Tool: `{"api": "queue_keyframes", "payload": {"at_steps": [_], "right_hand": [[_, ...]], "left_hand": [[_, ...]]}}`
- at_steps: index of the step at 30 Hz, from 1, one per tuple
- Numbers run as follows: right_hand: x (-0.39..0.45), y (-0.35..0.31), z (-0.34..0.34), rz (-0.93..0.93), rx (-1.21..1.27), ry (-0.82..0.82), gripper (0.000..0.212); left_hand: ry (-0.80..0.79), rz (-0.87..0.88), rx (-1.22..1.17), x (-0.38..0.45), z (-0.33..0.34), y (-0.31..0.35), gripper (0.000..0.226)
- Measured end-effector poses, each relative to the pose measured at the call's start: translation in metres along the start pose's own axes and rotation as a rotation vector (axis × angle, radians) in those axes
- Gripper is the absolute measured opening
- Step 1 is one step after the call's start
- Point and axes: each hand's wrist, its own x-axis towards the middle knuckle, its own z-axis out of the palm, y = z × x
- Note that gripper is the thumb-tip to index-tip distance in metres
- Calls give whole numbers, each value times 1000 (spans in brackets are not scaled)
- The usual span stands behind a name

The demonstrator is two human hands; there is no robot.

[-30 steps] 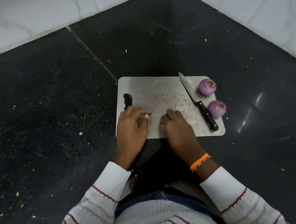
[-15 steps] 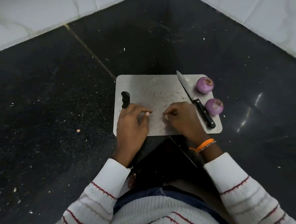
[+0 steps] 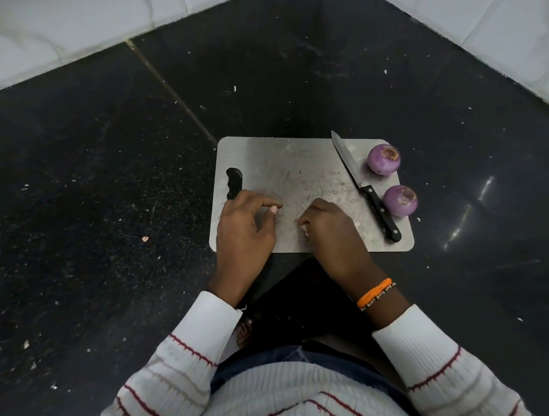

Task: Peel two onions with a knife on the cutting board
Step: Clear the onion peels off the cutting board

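Observation:
Two peeled purple onions, one farther [image 3: 384, 159] and one nearer [image 3: 400, 200], sit at the right edge of the grey cutting board [image 3: 289, 163]. A black-handled knife [image 3: 365, 188] lies untouched on the board just left of them. My left hand [image 3: 245, 228] rests on the board's near left part, fingers curled, thumb tip against the index finger, nothing visible in it. My right hand [image 3: 333, 234] rests on the near edge with fingers curled over a pale scrap of onion peel [image 3: 305, 231].
The board lies on a speckled black floor [image 3: 102, 228] in a corner of white tiled walls [image 3: 69, 14]. Small peel flakes dot the floor, one [image 3: 145, 238] left of the board. My knees and striped sleeves fill the foreground.
My right hand shifted up the board toward the knife handle, then came back to the near edge. My left hand stayed where it was. Knife and onions have not moved.

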Motion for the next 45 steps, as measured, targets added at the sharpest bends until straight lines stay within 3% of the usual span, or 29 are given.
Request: {"api": "queue_keyframes", "payload": {"at_steps": [3,7,11,14,18,22,24,28,32,40,45], "right_hand": [[-6,-8,5,-56,-129,-38,21],[-7,-10,5,-86,-252,35,29],[-6,-10,10,-165,-320,114,12],[0,6,9,-70,16,111,20],[14,33,-22,396,748,42,11],[10,45,-41,512,1097,-2,11],[8,43,-44,549,1217,-51,9],[6,23,-38,634,1571,-149,10],[0,1,-29,600,1648,-202,10],[-24,-37,-14,545,1669,-342,12],[-61,-69,-1,482,1604,-558,12]], "left_hand": [[3,-1,3,1,1,2,14],[2,-5,-6,4,4,5,16],[-15,-16,1,5,9,6,17],[-14,-13,4,7,12,7,17],[2,-23,11,8,13,8,16],[-5,-45,-62,0,15,14,15],[-24,-125,-140,-8,14,17,16],[-27,-456,-439,-21,12,21,22],[30,-582,-667,-27,1,22,27],[123,-618,-728,-64,-20,21,26],[194,-665,-756,-125,-41,11,25]]}}
